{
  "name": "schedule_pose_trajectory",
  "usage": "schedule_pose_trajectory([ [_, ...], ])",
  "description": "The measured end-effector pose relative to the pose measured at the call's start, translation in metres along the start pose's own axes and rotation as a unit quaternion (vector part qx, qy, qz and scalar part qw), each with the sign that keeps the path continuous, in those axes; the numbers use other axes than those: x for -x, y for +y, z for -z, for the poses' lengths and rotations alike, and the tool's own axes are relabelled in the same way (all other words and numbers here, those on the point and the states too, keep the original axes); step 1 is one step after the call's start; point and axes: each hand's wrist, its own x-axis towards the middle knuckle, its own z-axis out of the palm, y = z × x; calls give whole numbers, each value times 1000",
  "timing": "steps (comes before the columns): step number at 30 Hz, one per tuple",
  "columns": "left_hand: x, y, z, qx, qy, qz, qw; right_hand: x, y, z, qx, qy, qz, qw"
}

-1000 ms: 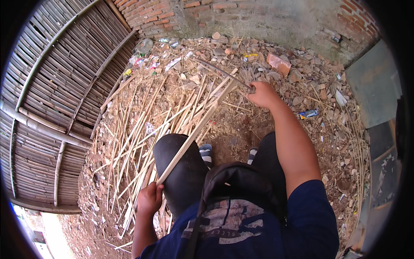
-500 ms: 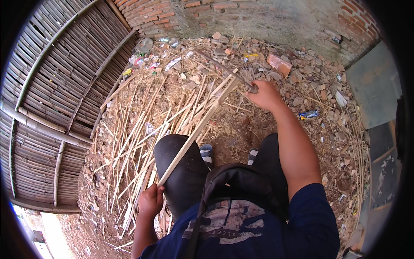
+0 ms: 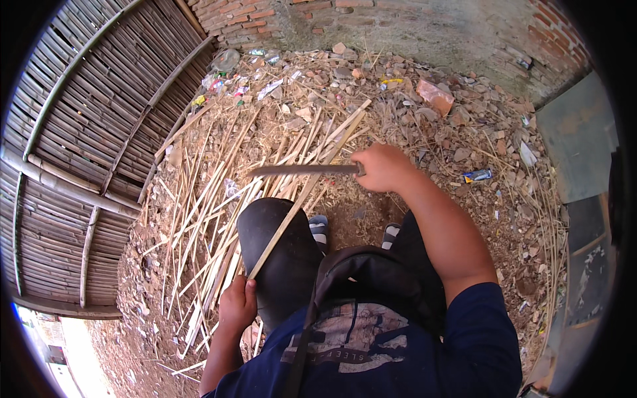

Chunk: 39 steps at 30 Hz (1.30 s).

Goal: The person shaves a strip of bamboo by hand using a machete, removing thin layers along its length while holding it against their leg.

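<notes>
left hand (image 3: pixel 237 305) grips pale strip (image 3: pixel 280 234), near end hidden | right hand (image 3: pixel 381 169) grips knife (image 3: pixel 292 170), handle mostly covered | knife-strip contact unclear

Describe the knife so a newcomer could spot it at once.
From the wall at the top, drop down to the pale strips on the ground. In front of them, the right hand grips the knife. Its dark blade runs nearly level, while the pale strips mostly slant.
</notes>
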Motion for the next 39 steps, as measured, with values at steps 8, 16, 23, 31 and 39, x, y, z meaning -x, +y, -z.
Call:
schedule_pose_trajectory([
  [8,-6,-10,-14,-38,18,-7,999,-24,48,-25,-270,-100,-147,946],
  [16,-11,-8,-11,-36,0,-14,999,-23,55,-49,-179,15,-79,981],
  [23,-6,2,10,-76,-10,22,997,-17,53,-6,-105,-5,-136,985],
  [31,-16,-15,-10,-18,-20,-1,1000,-25,48,-25,-182,-5,-133,974],
  [39,-9,-7,7,-16,-38,1,999,0,-14,-6,-17,-62,-28,998],
])
